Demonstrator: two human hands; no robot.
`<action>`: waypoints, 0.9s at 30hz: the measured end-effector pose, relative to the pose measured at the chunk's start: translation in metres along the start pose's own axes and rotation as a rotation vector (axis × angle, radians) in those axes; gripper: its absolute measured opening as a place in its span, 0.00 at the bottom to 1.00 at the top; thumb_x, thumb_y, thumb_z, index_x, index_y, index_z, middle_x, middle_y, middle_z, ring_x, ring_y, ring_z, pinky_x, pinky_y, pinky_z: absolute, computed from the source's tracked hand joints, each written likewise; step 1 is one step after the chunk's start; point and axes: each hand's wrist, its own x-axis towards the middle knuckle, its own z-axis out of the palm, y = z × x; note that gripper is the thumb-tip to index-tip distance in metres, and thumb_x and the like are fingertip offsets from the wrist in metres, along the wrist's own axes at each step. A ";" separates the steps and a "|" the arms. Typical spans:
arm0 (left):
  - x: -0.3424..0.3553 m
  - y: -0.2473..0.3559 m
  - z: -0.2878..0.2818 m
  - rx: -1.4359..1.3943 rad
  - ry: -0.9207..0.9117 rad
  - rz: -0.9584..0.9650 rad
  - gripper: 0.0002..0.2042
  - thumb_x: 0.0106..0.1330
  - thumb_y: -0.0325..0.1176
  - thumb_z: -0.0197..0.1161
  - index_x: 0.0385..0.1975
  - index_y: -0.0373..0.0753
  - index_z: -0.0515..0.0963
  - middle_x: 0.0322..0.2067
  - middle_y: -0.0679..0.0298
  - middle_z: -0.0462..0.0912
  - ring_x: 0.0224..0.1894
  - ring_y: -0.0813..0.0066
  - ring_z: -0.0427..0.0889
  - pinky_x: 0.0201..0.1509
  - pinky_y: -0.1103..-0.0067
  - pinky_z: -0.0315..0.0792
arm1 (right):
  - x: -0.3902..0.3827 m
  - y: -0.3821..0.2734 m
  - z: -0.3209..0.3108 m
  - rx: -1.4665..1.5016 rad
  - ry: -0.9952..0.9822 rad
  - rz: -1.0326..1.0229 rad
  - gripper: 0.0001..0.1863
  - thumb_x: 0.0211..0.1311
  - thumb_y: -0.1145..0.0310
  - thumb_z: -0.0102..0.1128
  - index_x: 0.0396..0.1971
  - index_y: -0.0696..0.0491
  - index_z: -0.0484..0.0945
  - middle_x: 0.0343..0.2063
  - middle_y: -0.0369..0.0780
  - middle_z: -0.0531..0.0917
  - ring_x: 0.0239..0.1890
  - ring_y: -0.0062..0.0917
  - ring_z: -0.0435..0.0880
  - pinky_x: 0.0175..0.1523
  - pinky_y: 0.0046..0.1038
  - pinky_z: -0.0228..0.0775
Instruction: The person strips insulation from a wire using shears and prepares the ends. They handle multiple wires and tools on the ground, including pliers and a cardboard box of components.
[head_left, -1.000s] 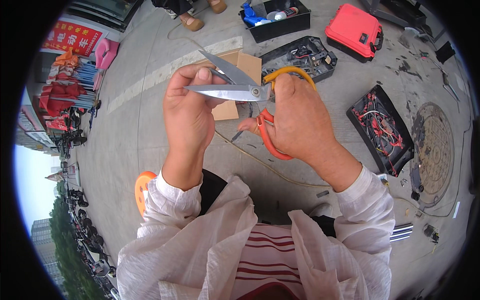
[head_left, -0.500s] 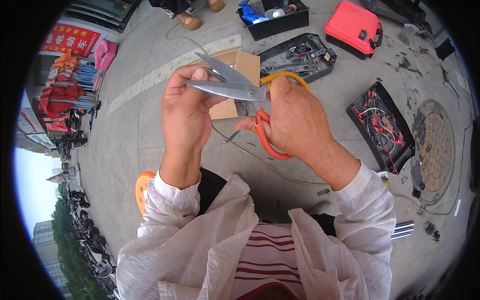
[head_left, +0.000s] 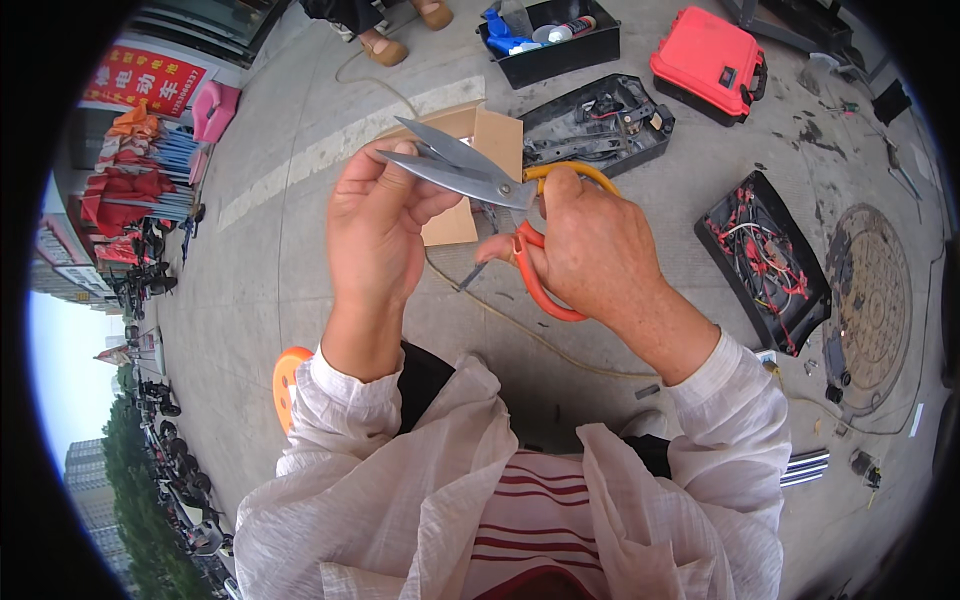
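Observation:
A pair of scissors (head_left: 458, 178) with steel blades and orange-yellow handles is gripped in my right hand (head_left: 600, 235). Its fingers wrap one handle loop and the thumb is at the other. The blades point left, partly apart. My left hand (head_left: 375, 225) is closed in a pinch at the blade tips; whatever lies between its fingertips is too hidden to name. Below my right thumb shows a short dark strip (head_left: 470, 277), and I cannot tell whether it touches the hand. Behind the blades stands an open cardboard box (head_left: 498, 143) on the ground.
Beyond the box lie a black plastic tray (head_left: 648, 145) with parts, a black bin (head_left: 560, 68) with bottles, and a red hard case (head_left: 708, 62). A black tray of wires (head_left: 728, 262) sits right, beside a manhole cover (head_left: 870, 300). An orange stool (head_left: 289, 385) is at my left.
The scissor blades have come closer together and tilted, their tips dropping slightly relative to the left hand. My left fingers have shifted a little around the tips. The right hand keeps its grip.

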 end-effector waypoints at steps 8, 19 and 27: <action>-0.004 -0.001 0.007 0.011 -0.091 -0.127 0.09 0.67 0.25 0.54 0.44 0.31 0.72 0.39 0.56 0.81 0.38 0.71 0.83 0.44 0.78 0.80 | 0.000 0.002 -0.001 0.000 -0.004 0.049 0.41 0.39 0.32 0.63 0.29 0.62 0.71 0.14 0.41 0.77 0.19 0.37 0.82 0.23 0.31 0.73; -0.008 -0.006 0.009 0.162 -0.068 -0.038 0.09 0.64 0.22 0.56 0.43 0.31 0.74 0.38 0.57 0.82 0.38 0.72 0.83 0.42 0.78 0.79 | 0.003 -0.003 -0.008 0.042 -0.028 0.039 0.43 0.37 0.34 0.65 0.34 0.64 0.70 0.22 0.48 0.78 0.28 0.41 0.82 0.30 0.35 0.73; -0.010 -0.006 0.011 0.172 -0.078 -0.042 0.09 0.63 0.21 0.58 0.43 0.31 0.73 0.38 0.56 0.82 0.38 0.72 0.83 0.42 0.78 0.79 | 0.004 -0.003 -0.010 0.021 -0.020 0.035 0.41 0.37 0.33 0.65 0.28 0.62 0.69 0.19 0.47 0.77 0.26 0.40 0.81 0.30 0.34 0.73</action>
